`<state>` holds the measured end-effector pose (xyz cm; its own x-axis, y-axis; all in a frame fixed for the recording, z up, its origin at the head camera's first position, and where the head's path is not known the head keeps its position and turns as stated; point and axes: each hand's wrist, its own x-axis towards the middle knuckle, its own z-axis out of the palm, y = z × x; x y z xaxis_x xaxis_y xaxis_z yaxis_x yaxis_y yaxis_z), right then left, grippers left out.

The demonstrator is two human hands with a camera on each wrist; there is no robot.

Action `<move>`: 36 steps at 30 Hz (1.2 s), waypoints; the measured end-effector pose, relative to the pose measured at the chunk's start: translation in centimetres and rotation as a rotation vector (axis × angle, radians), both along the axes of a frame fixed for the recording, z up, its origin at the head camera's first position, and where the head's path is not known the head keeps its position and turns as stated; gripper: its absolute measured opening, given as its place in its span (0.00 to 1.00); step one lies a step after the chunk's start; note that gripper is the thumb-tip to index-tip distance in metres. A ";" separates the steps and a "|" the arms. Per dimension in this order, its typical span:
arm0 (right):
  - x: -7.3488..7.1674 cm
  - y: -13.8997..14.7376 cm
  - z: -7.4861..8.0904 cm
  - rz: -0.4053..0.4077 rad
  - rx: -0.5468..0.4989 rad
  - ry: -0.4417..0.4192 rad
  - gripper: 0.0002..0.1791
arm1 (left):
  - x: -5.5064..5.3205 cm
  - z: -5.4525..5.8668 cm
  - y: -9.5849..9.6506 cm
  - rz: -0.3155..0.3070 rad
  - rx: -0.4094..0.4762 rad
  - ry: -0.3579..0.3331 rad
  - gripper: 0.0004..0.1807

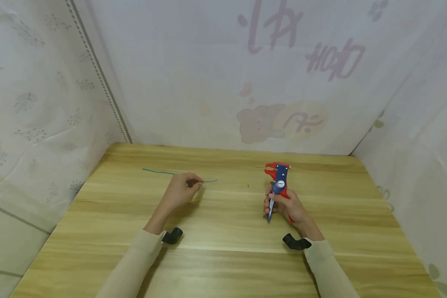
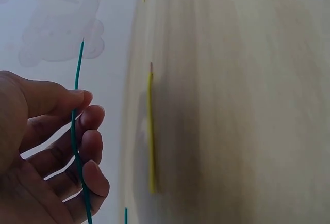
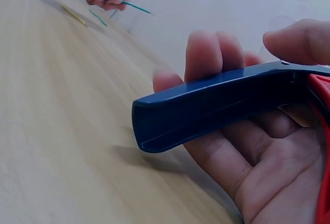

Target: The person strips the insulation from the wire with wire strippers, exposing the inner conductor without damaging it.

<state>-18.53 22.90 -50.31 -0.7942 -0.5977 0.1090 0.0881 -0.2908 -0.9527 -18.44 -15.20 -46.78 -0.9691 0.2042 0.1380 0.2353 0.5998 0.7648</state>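
Note:
My left hand pinches a thin green wire between thumb and forefinger, the other fingers loosely bent. A short bare metal tip shows at the wire's upper end in the left wrist view. Below this hand a short yellow wire lies on the table, its far end also bare. A second green wire lies on the table behind the left hand. On the right, my right hand grips a red and blue wire stripper by its handles, head pointing away from me and jaws apart. Its blue handle crosses the fingers.
Small yellow and dark scraps lie on the wooden table between the hands. Patterned cloth hangs behind the table and at both sides. Black wrist mounts sit at both cuffs.

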 end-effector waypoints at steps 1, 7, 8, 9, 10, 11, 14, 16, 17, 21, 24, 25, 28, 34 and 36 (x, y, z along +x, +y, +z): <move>-0.1 0.2 0.0 -0.002 -0.001 0.002 0.08 | 0.0 0.0 -0.1 -0.002 -0.005 0.008 0.07; -0.3 0.9 -0.1 0.015 -0.038 -0.003 0.09 | 0.1 -0.5 -0.9 0.020 -0.038 0.005 0.07; -0.3 0.9 -0.2 0.021 -0.043 -0.006 0.09 | 0.2 -0.5 -1.0 0.023 -0.044 0.003 0.07; -0.3 1.0 -0.2 0.027 -0.047 -0.008 0.10 | 0.2 -0.6 -1.1 0.027 -0.050 0.003 0.06; -0.3 1.0 -0.3 0.034 -0.052 -0.011 0.10 | 0.2 -0.6 -1.2 0.030 -0.058 0.003 0.06; -0.3 1.0 -0.4 0.041 -0.056 -0.015 0.10 | 0.2 -0.7 -1.3 0.031 -0.066 0.003 0.06; -0.2 1.2 -0.5 0.050 -0.069 -0.033 0.10 | 0.3 -0.7 -1.6 0.034 -0.091 -0.010 0.06; -0.2 1.2 -0.6 0.046 -0.083 -0.045 0.11 | 0.3 -0.7 -1.8 0.038 -0.108 -0.021 0.07; -0.2 1.3 -0.7 0.046 -0.091 -0.047 0.11 | 0.3 -0.7 -1.8 0.039 -0.113 -0.029 0.07; -0.2 1.4 -0.7 0.034 -0.098 -0.047 0.12 | 0.2 -0.6 -2.1 0.040 -0.143 -0.040 0.08; -0.3 1.4 -0.7 0.024 -0.093 -0.045 0.11 | 0.3 -0.6 -2.3 0.035 -0.168 -0.039 0.07; -0.3 1.4 -0.8 0.021 -0.092 -0.045 0.11 | 0.3 -0.6 -2.4 0.034 -0.174 -0.038 0.07; -0.3 1.3 -0.9 0.020 -0.093 -0.047 0.11 | 0.3 -0.7 -2.6 0.027 -0.193 -0.043 0.06; -0.2 1.4 -1.0 0.016 -0.103 -0.048 0.11 | 0.1 -0.8 -2.6 -0.005 -0.224 -0.051 0.06; -0.1 1.5 -1.0 0.013 -0.105 -0.051 0.11 | 0.0 -0.9 -2.7 -0.014 -0.238 -0.047 0.05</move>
<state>-18.66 24.37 -51.33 -0.7926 -0.5954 0.1314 0.1397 -0.3871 -0.9114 -18.42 -17.87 -47.65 -0.9702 0.2391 0.0393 0.2125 0.7613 0.6126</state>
